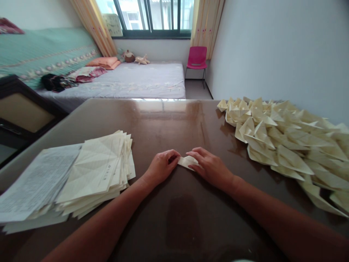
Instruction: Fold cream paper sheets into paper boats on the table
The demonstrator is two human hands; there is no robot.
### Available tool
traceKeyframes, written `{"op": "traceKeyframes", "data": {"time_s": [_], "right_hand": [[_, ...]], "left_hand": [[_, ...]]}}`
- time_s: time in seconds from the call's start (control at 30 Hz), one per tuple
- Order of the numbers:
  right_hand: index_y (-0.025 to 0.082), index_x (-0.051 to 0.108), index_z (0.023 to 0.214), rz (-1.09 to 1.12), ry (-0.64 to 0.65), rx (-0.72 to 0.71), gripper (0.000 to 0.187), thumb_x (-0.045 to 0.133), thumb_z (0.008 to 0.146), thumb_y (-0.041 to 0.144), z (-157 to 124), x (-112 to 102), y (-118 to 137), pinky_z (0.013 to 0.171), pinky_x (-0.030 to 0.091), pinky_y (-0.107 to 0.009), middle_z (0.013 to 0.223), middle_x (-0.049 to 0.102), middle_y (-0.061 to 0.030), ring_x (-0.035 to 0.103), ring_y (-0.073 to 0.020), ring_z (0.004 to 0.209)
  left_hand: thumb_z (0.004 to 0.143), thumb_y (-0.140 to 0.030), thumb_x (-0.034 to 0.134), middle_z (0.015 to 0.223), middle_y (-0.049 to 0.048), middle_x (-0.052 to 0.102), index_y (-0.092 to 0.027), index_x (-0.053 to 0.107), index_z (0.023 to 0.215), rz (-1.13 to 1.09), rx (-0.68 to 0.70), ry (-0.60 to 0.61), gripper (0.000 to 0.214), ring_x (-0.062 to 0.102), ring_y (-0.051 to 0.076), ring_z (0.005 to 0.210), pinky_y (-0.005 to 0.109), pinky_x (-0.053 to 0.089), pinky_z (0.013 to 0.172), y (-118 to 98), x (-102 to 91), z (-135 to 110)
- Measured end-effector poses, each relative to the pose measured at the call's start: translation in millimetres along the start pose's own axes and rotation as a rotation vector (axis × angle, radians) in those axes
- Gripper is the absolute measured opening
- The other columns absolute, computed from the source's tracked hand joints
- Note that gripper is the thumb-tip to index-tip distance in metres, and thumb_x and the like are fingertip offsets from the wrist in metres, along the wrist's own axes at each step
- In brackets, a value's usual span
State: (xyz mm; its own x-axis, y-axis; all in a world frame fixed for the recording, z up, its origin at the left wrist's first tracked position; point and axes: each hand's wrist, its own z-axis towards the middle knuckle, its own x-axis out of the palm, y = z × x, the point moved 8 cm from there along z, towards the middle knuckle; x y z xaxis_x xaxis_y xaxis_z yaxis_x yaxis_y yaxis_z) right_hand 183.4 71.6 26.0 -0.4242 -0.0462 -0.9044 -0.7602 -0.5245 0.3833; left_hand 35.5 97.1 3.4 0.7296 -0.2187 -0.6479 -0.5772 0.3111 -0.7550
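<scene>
Between the paper stack [95,163] and the paper boats [289,134], a small folded paper [186,162] is pinched by the left hand [163,164] and held more widely by the right hand [209,165], a crease apparently being shaped, with even pressing seemingly called for.

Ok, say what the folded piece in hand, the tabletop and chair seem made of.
Folded piece: likely paper, matte and pale with straight edges. Tabletop: perhaps lacquered wood, glossy brown; it mirrors the window. Chair: probably plastic, its pink shell smooth.
</scene>
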Motion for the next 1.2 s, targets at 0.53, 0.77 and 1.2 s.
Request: {"op": "traceKeyframes", "data": {"time_s": [0.53, 0.77, 1.2], "right_hand": [[0.027, 0.067, 0.101, 0.299, -0.06, 0.06, 0.017, 0.059, 0.086, 0.029, 1, 14, -5, 0.076, 0.046, -0.025, 0.109, 0.06, -0.0019, 0.059, -0.0131, 0.083], [0.024, 0.066, 0.091, 0.221, -0.088, -0.083, 0.016, 0.051, 0.092, 0.029, -1, 10, 6, 0.08, 0.043, -0.026, 0.094, 0.066, -0.0033, 0.058, -0.0159, 0.089], [0.023, 0.067, 0.091, 0.315, -0.079, -0.056, 0.013, 0.056, 0.09, 0.03, 1, 12, 0, 0.067, 0.041, -0.022, 0.087, 0.065, -0.0016, 0.056, -0.0125, 0.076]], "left_hand": [[0.073, -0.02, 0.067, 0.089, 0.0021, 0.067, -0.018, 0.054, 0.097, -0.409, -0.101, 0.098, 0.028, 0.065, 0.014, 0.08, 0.03, 0.054, 0.076, 16, 6.4, -4], [0.072, -0.015, 0.068, 0.085, 0.0017, 0.067, -0.016, 0.057, 0.091, -0.481, -0.123, 0.123, 0.022, 0.065, 0.014, 0.08, 0.027, 0.053, 0.076, 13, 3.1, -7], [0.083, -0.021, 0.061, 0.092, 0.0004, 0.069, -0.02, 0.071, 0.089, -0.092, 0.16, 0.127, 0.012, 0.062, 0.012, 0.081, 0.019, 0.046, 0.076, -5, -3.8, -9]]}}
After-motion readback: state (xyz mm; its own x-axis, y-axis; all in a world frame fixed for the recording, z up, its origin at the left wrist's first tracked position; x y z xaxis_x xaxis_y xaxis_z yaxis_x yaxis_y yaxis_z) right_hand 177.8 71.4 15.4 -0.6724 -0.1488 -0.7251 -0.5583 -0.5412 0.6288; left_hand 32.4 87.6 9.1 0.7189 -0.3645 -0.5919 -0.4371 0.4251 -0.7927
